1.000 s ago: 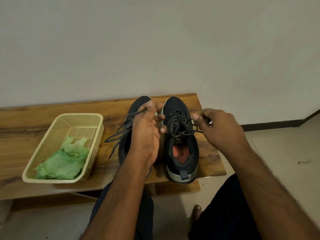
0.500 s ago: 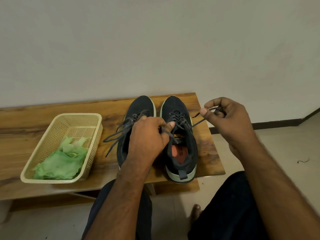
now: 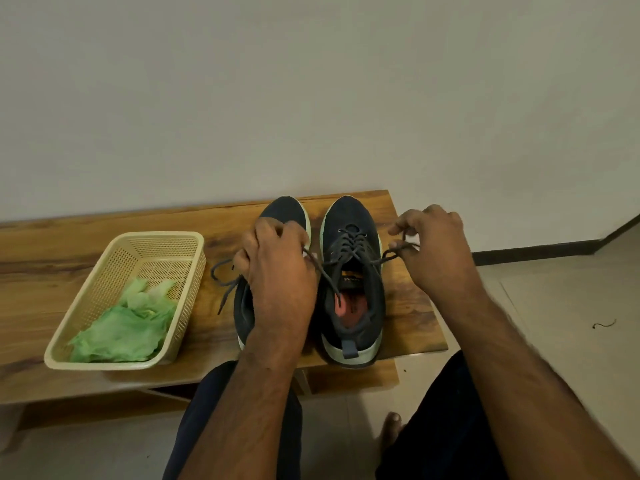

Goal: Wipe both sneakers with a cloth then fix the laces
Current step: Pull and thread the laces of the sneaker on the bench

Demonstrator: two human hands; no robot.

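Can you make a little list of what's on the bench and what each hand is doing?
bench: wooden, against the wall
sneakers: two dark ones, side by side, toes toward the wall
right sneaker: laces being pulled outward
left sneaker: laces loose, partly hidden by the left hand
left hand: pinches one lace end
right hand: pinches the other lace end
basket: beige, left of the sneakers
cloth: green, crumpled in the basket

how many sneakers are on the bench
2, side by side at the right end of the wooden bench: the left sneaker partly behind the left hand, the right sneaker with both lace ends held.
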